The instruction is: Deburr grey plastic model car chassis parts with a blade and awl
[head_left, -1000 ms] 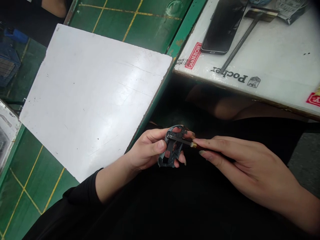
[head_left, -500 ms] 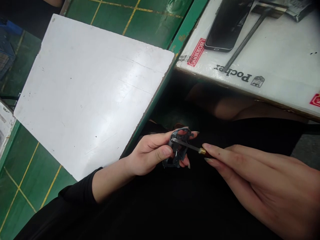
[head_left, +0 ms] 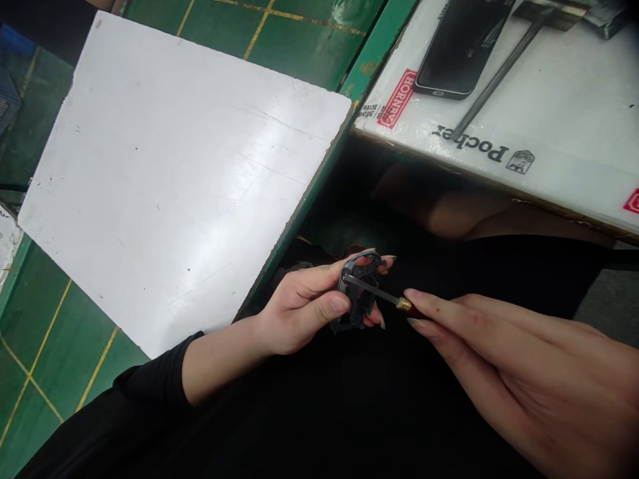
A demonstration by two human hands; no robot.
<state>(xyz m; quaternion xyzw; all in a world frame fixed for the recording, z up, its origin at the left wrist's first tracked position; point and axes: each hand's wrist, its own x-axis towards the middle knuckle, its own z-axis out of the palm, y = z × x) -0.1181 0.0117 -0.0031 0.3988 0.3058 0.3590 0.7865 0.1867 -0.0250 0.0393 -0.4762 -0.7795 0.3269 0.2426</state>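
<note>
My left hand [head_left: 304, 309] is closed around a small dark grey plastic part [head_left: 357, 299], which has an open frame and a curved rim. The thumb presses on its near side and fingertips show beyond it. Between the thumb and fingers of my right hand [head_left: 519, 359] is a thin-bladed hand tool [head_left: 379, 291] with a brass ferrule and a dark red handle. The blade's tip touches the inside of the part by its curved rim. Most of the handle is hidden in my right hand. Both hands are above my dark-clothed lap.
A white board [head_left: 184, 179] lies on the green table [head_left: 299, 50] with yellow lines. At the right, a white printed surface [head_left: 554, 106] carries a black phone [head_left: 462, 50] and a metal T-shaped tool [head_left: 504, 70]. Part of another person's dark clothing [head_left: 50, 23] shows at top left.
The plastic part has tilted slightly in my left hand, while the blade stays against its inside. The board and the other surroundings have shifted a little in view.
</note>
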